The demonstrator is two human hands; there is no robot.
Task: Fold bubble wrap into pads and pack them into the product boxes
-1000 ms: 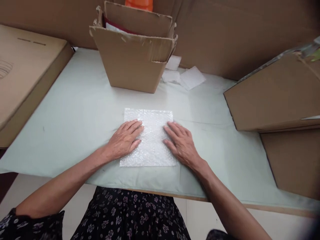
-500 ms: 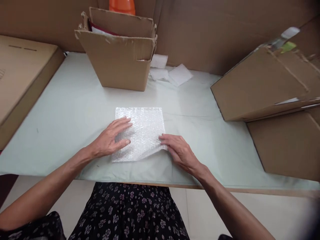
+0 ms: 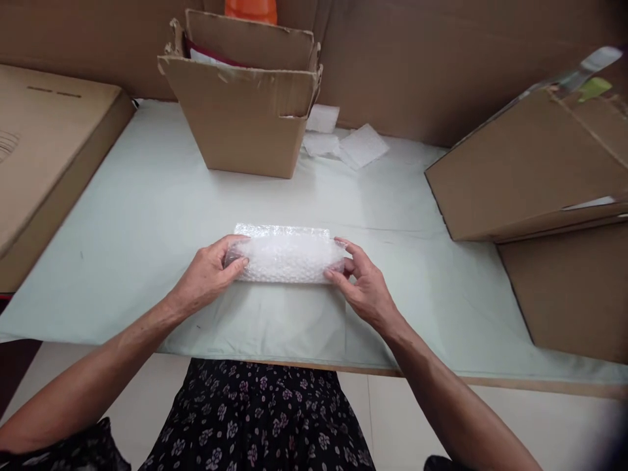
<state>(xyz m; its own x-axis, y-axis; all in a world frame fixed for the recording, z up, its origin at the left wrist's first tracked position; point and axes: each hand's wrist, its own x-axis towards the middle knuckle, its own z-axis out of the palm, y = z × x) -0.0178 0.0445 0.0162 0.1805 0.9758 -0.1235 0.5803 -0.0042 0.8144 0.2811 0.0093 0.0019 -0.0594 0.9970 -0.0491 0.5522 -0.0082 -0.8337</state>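
Observation:
A clear sheet of bubble wrap lies on the pale green cloth near the table's front, its near part folded up and over toward the far edge. My left hand grips the left end of the fold, thumb on the near side and fingers behind. At the right end, my right hand pinches the fold between thumb and curled fingers. Whether anything lies inside the fold cannot be made out.
An open cardboard box stands at the back, with an orange object behind it. Small white foam or bubble pieces lie beside it. A flat carton is at left; more cardboard boxes stand at right.
The bubble wrap lay nearly flat with both hands resting on it; now its near part is folded away from me. Both hands have closed on its ends, and the view has shifted slightly.

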